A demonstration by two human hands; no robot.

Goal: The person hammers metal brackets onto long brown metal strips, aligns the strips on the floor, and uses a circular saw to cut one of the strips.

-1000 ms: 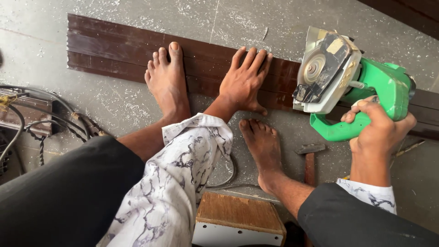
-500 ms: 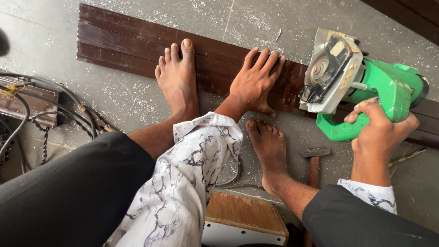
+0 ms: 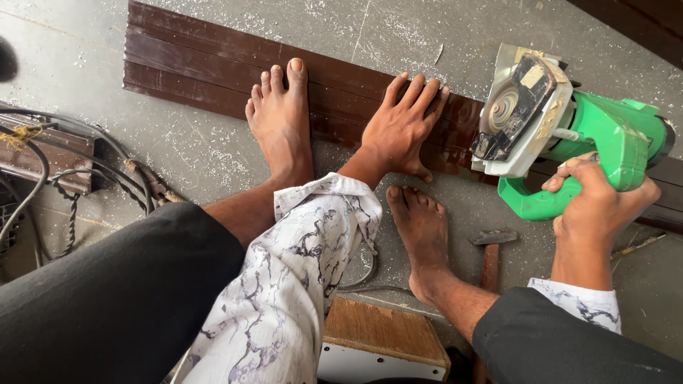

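Two hands set: left hand (image 3: 400,128) flat on dark wood board (image 3: 213,67), right hand (image 3: 597,206) clamped round green circular saw (image 3: 569,135) handle, blade off wood, no cut visible yet.

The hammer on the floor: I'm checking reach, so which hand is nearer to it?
Right. The right hand grips the green saw's handle just up and right of the hammer; the left hand lies flat on the dark plank, farther off.
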